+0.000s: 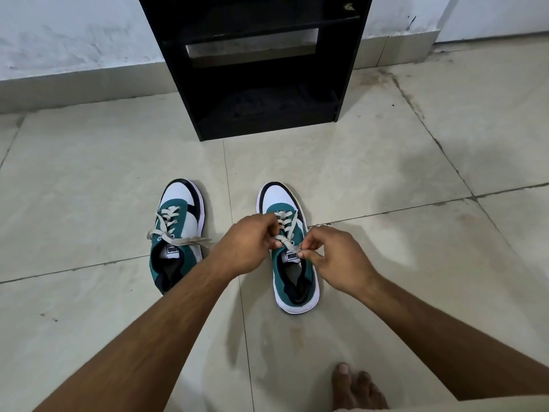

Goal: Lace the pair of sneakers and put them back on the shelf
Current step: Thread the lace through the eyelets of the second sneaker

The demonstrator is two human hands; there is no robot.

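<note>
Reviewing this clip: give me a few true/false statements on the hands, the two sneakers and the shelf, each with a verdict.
1. Both hands work the lace of the right-hand sneaker. True: the left hand and right hand pinch its lace.
2. The left-hand sneaker has no lace. False: it is laced, with the ends lying loose across it.
3. Both sneakers stand on the black shelf. False: they stand on the tiled floor in front of it.
4. The toes of both sneakers point towards the shelf. True.
</note>
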